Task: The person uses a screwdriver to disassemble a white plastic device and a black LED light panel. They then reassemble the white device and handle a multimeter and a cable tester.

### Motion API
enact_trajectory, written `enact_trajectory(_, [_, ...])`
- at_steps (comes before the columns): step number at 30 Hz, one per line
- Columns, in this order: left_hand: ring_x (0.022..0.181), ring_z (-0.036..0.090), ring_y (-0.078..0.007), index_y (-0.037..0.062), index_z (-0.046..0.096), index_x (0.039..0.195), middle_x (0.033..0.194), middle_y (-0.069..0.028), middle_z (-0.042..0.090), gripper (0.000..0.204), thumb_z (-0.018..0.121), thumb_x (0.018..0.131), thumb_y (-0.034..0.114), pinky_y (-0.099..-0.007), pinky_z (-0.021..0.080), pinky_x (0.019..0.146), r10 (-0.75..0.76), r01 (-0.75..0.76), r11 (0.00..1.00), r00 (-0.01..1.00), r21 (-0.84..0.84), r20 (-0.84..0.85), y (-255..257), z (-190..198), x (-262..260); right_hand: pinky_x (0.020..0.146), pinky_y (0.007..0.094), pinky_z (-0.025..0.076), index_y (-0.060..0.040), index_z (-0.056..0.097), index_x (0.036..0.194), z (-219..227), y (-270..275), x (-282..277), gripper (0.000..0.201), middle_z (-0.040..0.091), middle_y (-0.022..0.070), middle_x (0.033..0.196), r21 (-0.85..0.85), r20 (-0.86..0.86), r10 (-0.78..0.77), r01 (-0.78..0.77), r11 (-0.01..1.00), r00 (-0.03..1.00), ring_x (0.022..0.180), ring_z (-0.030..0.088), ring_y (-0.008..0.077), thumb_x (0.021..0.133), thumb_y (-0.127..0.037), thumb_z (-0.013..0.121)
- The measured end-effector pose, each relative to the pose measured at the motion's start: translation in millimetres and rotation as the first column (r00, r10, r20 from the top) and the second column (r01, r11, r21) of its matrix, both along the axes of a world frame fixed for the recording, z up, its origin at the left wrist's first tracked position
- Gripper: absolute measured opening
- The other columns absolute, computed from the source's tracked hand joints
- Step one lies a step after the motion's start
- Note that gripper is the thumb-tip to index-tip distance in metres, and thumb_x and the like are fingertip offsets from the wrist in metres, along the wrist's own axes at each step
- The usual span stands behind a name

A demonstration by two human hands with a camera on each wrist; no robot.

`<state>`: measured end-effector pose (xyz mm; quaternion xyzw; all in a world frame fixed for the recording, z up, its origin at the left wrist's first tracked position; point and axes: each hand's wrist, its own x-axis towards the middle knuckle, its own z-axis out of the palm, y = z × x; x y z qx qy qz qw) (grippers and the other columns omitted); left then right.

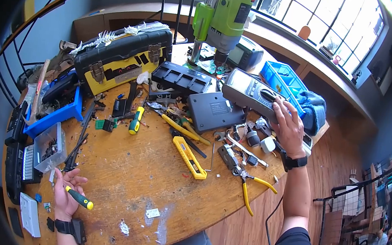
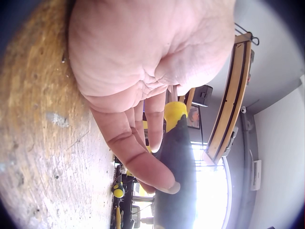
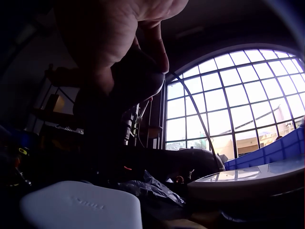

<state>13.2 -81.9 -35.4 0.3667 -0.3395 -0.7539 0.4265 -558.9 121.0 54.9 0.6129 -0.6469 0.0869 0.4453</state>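
Observation:
The left hand (image 1: 67, 195) is palm up at the table's left front, holding a green-and-yellow screwdriver (image 1: 79, 198) by its shaft end, with the handle pointing right. In the left wrist view, the yellow collar and dark handle of the screwdriver (image 2: 176, 162) extend past the curved fingers of the left hand (image 2: 138, 109). At the right back, the right hand (image 1: 288, 127) grips the lower end of a grey multimeter (image 1: 251, 92), which is tilted above the clutter. The right wrist view shows the right hand (image 3: 124, 43) around a dark shape, too dim for detail.
A yellow utility knife (image 1: 189, 158), pliers (image 1: 247, 175) and another screwdriver (image 1: 136, 120) lie mid-table. Behind are a black-and-yellow toolbox (image 1: 121, 63), a green drill press (image 1: 227, 17) and a blue bin (image 1: 280, 78). A clear box (image 1: 50, 146) stands left.

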Motion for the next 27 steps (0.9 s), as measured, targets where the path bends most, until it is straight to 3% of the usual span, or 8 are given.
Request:
enact_trajectory(6, [0.047, 0.062, -0.0177, 0.0055, 0.065, 0.105, 0.083, -0.0171, 0.069, 0.060, 0.034, 0.098, 0.056, -0.0245, 0.051, 0.042, 0.039, -0.036, 0.999, 0.997, -0.033, 0.069, 3, 1, -5, 0.090, 0.0377, 0.050, -0.0082, 0.052, 0.125, -10, 7, -3, 0.052, 0.057, 0.0048, 0.131, -0.016, -0.021, -0.008, 0.008, 1.000, 1.000, 0.117, 0.053, 0.0252, 0.076, -0.008, 0.070])
enact_trajectory(13, [0.046, 0.062, -0.0171, 0.0063, 0.065, 0.105, 0.082, -0.0159, 0.069, 0.060, 0.034, 0.097, 0.056, -0.0243, 0.051, 0.042, 0.041, -0.038, 0.999, 0.996, -0.034, 0.082, 1, 0, -3, 0.089, 0.0371, 0.050, -0.0055, 0.053, 0.123, -14, 12, -4, 0.048, 0.057, 0.0064, 0.132, -0.029, -0.036, 0.024, -0.025, 0.999, 0.999, 0.116, 0.054, 0.0270, 0.078, -0.006, 0.067])
enact_trajectory(16, [0.050, 0.064, -0.0240, 0.0014, 0.063, 0.106, 0.086, -0.0227, 0.068, 0.065, 0.029, 0.098, 0.057, -0.0306, 0.056, 0.046, 0.018, -0.018, 1.000, 1.000, 0.009, 0.004, 0, 0, -1, 0.089, 0.0369, 0.050, -0.0047, 0.053, 0.123, -13, 13, -3, 0.047, 0.057, 0.0070, 0.131, -0.015, -0.029, 0.032, -0.032, 0.999, 0.999, 0.116, 0.054, 0.0275, 0.078, -0.006, 0.067])
enact_trajectory(18, [0.046, 0.061, -0.0173, 0.0060, 0.065, 0.105, 0.083, -0.0159, 0.069, 0.060, 0.034, 0.097, 0.057, -0.0244, 0.051, 0.041, 0.040, -0.038, 0.999, 0.996, -0.026, 0.078, 3, 2, -5, 0.089, 0.0370, 0.050, -0.0046, 0.053, 0.123, -12, 13, -3, 0.047, 0.057, 0.0069, 0.132, -0.015, -0.039, 0.030, -0.031, 0.999, 0.999, 0.116, 0.054, 0.0274, 0.078, -0.006, 0.067])
enact_trajectory(22, [0.046, 0.061, -0.0172, 0.0062, 0.065, 0.104, 0.082, -0.0159, 0.069, 0.060, 0.035, 0.097, 0.057, -0.0242, 0.050, 0.041, 0.045, -0.044, 0.999, 0.996, -0.022, 0.077, 3, 3, -5, 0.089, 0.0367, 0.050, -0.0051, 0.052, 0.124, -14, 13, -5, 0.052, 0.057, 0.0067, 0.132, -0.025, -0.042, 0.031, -0.032, 0.999, 0.999, 0.116, 0.054, 0.0269, 0.075, -0.005, 0.069])
enact_trajectory(24, [0.050, 0.064, -0.0238, 0.0016, 0.063, 0.105, 0.085, -0.0221, 0.068, 0.065, 0.030, 0.098, 0.057, -0.0302, 0.056, 0.046, 0.027, -0.027, 1.000, 1.000, 0.015, 0.012, 1, 2, -1, 0.090, 0.0375, 0.051, -0.0062, 0.053, 0.124, -14, 11, -8, 0.057, 0.058, 0.0073, 0.130, -0.081, 0.070, 0.046, -0.040, 0.996, 0.996, 0.116, 0.054, 0.0272, 0.071, -0.003, 0.072])
enact_trajectory(27, [0.050, 0.064, -0.0234, 0.0016, 0.063, 0.105, 0.086, -0.0220, 0.068, 0.065, 0.030, 0.098, 0.057, -0.0295, 0.056, 0.046, 0.022, -0.022, 1.000, 1.000, 0.012, 0.014, 1, 3, -2, 0.092, 0.0393, 0.050, -0.0071, 0.055, 0.120, -6, 2, -20, 0.055, 0.060, 0.0099, 0.122, -0.272, 0.258, 0.144, -0.071, 0.960, 0.955, 0.112, 0.056, 0.0307, 0.069, 0.000, 0.073])
